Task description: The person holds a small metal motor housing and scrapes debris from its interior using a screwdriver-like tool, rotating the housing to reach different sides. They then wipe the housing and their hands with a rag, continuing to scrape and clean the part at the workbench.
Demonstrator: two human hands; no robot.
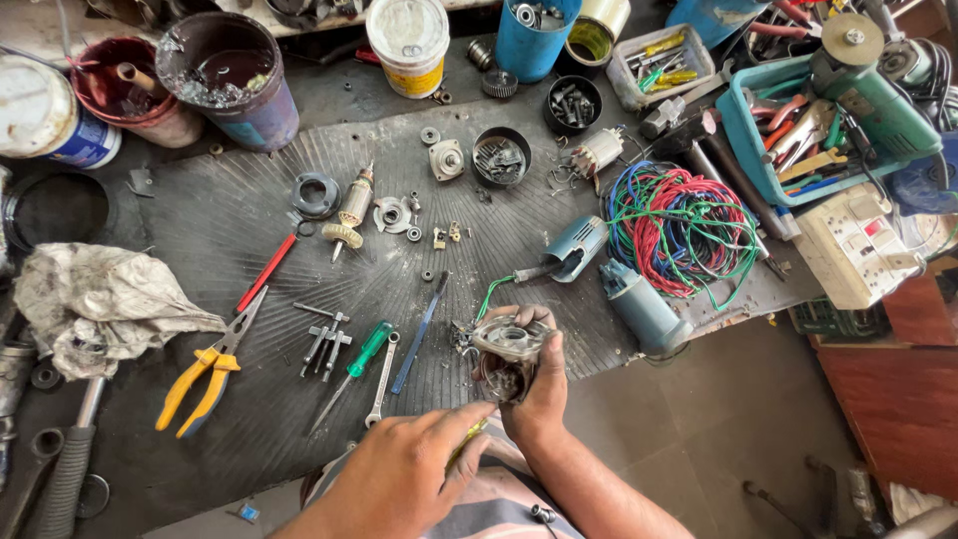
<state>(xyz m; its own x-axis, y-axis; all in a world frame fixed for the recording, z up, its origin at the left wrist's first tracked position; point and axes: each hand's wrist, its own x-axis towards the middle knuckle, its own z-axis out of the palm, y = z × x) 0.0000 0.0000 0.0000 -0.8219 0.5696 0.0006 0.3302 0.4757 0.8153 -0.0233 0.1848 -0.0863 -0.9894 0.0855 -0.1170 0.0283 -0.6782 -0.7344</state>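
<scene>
Bare forearms, no sleeves; striped pink/grey garment (499,504).

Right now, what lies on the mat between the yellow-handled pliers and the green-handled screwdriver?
In the head view, a small cluster of metal bits and pins lies between the pliers and screwdriver.

black ribbed mat (249,419) | grey floor (718,419) | wooden furniture (898,399)
</scene>
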